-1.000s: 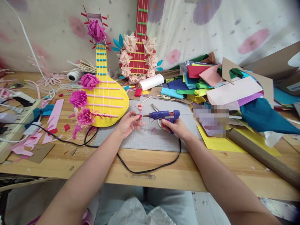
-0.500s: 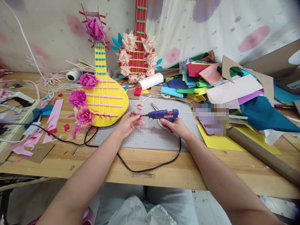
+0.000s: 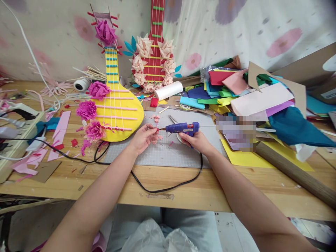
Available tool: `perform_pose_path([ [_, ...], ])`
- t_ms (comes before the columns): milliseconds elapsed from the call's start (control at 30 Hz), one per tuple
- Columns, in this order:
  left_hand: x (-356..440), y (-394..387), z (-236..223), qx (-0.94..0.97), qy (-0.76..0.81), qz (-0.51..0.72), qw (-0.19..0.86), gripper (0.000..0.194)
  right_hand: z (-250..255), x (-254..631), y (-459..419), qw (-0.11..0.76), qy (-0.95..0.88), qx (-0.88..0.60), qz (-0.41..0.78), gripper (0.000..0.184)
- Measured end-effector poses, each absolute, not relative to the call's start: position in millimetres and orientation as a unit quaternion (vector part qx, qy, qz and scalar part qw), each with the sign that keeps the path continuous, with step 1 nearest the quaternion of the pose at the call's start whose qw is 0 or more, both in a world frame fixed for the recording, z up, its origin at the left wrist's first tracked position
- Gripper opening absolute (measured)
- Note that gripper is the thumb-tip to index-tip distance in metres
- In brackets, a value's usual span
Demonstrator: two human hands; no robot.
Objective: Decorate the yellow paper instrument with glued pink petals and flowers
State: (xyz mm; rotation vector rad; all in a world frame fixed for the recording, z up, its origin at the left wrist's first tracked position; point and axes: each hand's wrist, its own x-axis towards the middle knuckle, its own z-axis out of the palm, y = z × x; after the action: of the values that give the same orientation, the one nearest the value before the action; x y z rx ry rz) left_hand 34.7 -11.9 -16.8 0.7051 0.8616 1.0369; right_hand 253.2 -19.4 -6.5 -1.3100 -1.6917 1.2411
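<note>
My right hand point(image 3: 193, 140) is closed around the handle of a blue hot glue gun point(image 3: 182, 128), which points left. Its nozzle meets a small red piece point(image 3: 158, 129) pinched in the fingertips of my left hand point(image 3: 145, 138). The piece is too small to make out fully. Both hands are over a grey cutting mat point(image 3: 162, 157). Small pink paper petals point(image 3: 156, 118) lie just beyond my left fingers. Scissors point(image 3: 173, 119) rest on the mat, partly hidden behind the glue gun. To the left lies a yellow paper lute point(image 3: 123, 112) with magenta paper flowers point(image 3: 87, 110).
A red paper instrument point(image 3: 154, 52) with cream flowers leans at the back. Coloured paper point(image 3: 217, 91) is heaped at the right, near a brown tube point(image 3: 294, 175). A black cord point(image 3: 168, 190) loops along the table's front. A power strip point(image 3: 19, 147) sits at far left.
</note>
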Motion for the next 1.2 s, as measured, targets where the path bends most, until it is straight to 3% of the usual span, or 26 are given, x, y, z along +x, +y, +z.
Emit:
perform_pose_path([
  [1200, 32.2, -10.2, -24.7, 0.316, 0.376, 0.470, 0.733, 0.028, -12.0, 255.3, -17.0, 0.329, -0.653, -0.483, 0.482, 0.048],
])
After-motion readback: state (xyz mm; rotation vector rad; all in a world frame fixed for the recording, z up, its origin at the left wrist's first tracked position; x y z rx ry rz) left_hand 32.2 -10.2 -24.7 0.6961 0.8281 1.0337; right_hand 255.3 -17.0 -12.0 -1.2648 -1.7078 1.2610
